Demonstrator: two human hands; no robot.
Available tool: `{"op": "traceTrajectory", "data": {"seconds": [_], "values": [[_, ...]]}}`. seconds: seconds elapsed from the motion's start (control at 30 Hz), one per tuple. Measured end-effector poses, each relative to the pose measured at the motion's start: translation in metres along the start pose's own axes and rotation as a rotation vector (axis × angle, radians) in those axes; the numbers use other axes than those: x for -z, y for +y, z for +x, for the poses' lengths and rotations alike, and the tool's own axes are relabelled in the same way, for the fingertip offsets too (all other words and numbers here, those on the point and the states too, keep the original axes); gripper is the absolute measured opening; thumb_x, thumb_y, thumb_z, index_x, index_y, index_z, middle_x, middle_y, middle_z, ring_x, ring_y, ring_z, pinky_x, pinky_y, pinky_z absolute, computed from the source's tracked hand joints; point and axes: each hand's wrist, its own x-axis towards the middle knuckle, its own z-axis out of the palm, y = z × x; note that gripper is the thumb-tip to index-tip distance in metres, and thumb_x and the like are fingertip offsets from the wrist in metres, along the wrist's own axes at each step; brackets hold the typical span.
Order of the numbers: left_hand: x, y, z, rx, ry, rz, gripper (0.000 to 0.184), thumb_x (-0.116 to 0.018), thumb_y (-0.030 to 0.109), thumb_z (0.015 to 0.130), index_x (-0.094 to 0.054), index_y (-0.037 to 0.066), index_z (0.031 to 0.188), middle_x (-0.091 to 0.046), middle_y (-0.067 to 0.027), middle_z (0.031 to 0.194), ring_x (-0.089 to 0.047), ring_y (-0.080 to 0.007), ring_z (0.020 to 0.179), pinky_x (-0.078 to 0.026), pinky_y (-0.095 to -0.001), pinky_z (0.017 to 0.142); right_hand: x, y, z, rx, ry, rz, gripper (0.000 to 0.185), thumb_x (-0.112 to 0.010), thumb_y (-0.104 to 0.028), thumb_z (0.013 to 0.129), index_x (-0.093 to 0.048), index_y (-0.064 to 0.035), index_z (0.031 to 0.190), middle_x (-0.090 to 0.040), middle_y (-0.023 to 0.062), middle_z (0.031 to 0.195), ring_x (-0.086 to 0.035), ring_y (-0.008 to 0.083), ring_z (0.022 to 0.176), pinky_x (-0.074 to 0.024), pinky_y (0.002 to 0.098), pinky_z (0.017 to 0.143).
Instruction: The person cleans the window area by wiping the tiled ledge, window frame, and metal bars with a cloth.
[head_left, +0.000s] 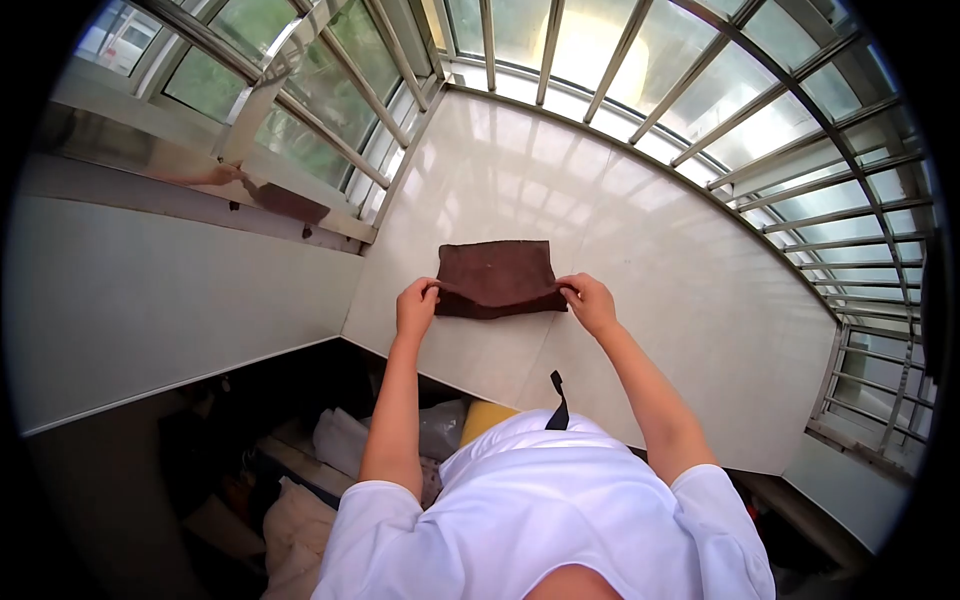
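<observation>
A dark brown cloth [495,268], folded into a rough rectangle, lies on the pale glossy counter [680,300]. Its near layer is lifted between my two hands and sags in the middle. At the left corner of that layer, my left hand [416,304] pinches the edge between thumb and fingers. My right hand [589,301] grips the opposite corner the same way. Behind the lifted edge, the far part of the cloth rests flat on the surface. What lies beneath the fold is hidden.
Metal window bars [625,62] run along the back and right of the counter. A low white partition [180,300] borders it at left, below a shiny metal strip [150,158]. Under the counter's near edge sit a clear plastic bag [440,428] and a pale fabric bundle [298,535].
</observation>
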Motion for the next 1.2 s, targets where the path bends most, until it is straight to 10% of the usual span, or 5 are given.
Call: {"op": "traceTrajectory", "data": {"seconds": [0.37, 0.6, 0.73, 0.97, 1.2], "values": [[-0.069, -0.007, 0.022, 0.145, 0.267, 0.832, 0.034, -0.071, 0.021, 0.079, -0.057, 0.011, 0.108, -0.058, -0.0069, 0.100, -0.059, -0.0291, 0.092, -0.049, -0.0400, 0.082, -0.012, 0.074, -0.005, -0.251, -0.052, 0.054, 0.043, -0.065, -0.010, 0.079, -0.057, -0.0087, 0.122, -0.058, 0.0114, 0.113, -0.061, 0.0234, 0.094, -0.0503, 0.0347, 0.084], [-0.070, 0.055, 0.025, -0.174, 0.409, 0.189, 0.017, -0.066, 0.005, 0.076, -0.053, 0.008, 0.087, -0.056, -0.0065, 0.092, -0.060, -0.0246, 0.076, -0.048, -0.0365, 0.067, -0.007, 0.131, -0.059, -0.575, 0.057, 0.165, 0.036, -0.061, -0.005, 0.081, -0.062, -0.0074, 0.117, -0.064, 0.0096, 0.106, -0.064, 0.0204, 0.088, -0.0518, 0.0323, 0.082], [-0.085, 0.086, 0.009, -0.567, -0.237, 0.274, 0.029, -0.073, 0.010, 0.073, -0.064, 0.011, 0.101, -0.060, -0.0050, 0.097, -0.060, -0.0242, 0.088, -0.049, -0.0359, 0.080, -0.006, 0.149, -0.040, -0.545, 0.159, 0.204, 0.035, -0.058, -0.003, 0.082, -0.062, -0.0075, 0.116, -0.064, 0.0095, 0.107, -0.064, 0.0193, 0.089, -0.0514, 0.0317, 0.082], [-0.127, 0.061, 0.029, 0.089, 0.161, 0.491, 0.071, -0.077, 0.043, 0.072, -0.049, 0.000, 0.122, -0.049, -0.0135, 0.120, -0.045, -0.0314, 0.114, -0.046, -0.0428, 0.090, 0.011, 0.105, 0.051, -0.395, 0.269, 0.130, 0.035, -0.056, -0.002, 0.081, -0.062, -0.0096, 0.114, -0.058, 0.0088, 0.112, -0.060, 0.0219, 0.098, -0.0490, 0.0317, 0.087], [-0.118, 0.053, 0.067, -0.094, 0.362, 0.454, 0.038, -0.074, 0.009, 0.070, -0.053, 0.014, 0.101, -0.054, -0.0048, 0.101, -0.057, -0.0295, 0.094, -0.051, -0.0420, 0.074, -0.005, 0.088, 0.143, -0.398, 0.281, -0.109, 0.040, -0.061, -0.007, 0.079, -0.060, -0.0114, 0.118, -0.042, 0.0090, 0.132, -0.042, 0.0265, 0.122, -0.0406, 0.0368, 0.098]]}}
